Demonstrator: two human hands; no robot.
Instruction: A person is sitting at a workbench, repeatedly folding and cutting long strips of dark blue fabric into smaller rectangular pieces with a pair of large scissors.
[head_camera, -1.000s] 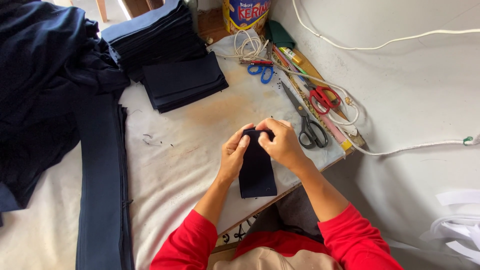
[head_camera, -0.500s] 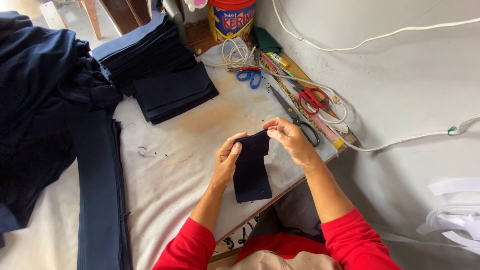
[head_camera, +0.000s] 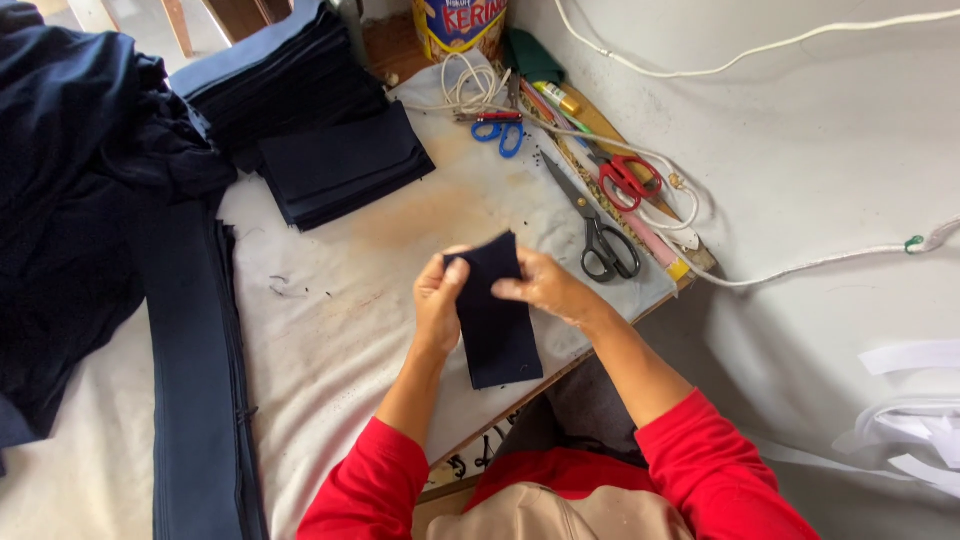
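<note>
since before, both hands have lifted the navy fabric piece (head_camera: 492, 315) upright; left hand (head_camera: 438, 300) and right hand (head_camera: 540, 287) pinch its top, near the black scissors (head_camera: 598, 232).

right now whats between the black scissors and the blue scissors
In the head view, only bare, stained table cloth lies between the black scissors and the blue scissors. The white cord runs along the far side, not between them.

Left hand (head_camera: 440, 300) and right hand (head_camera: 540, 288) raised close together, fingers pinched, forearms angled inward.
</note>
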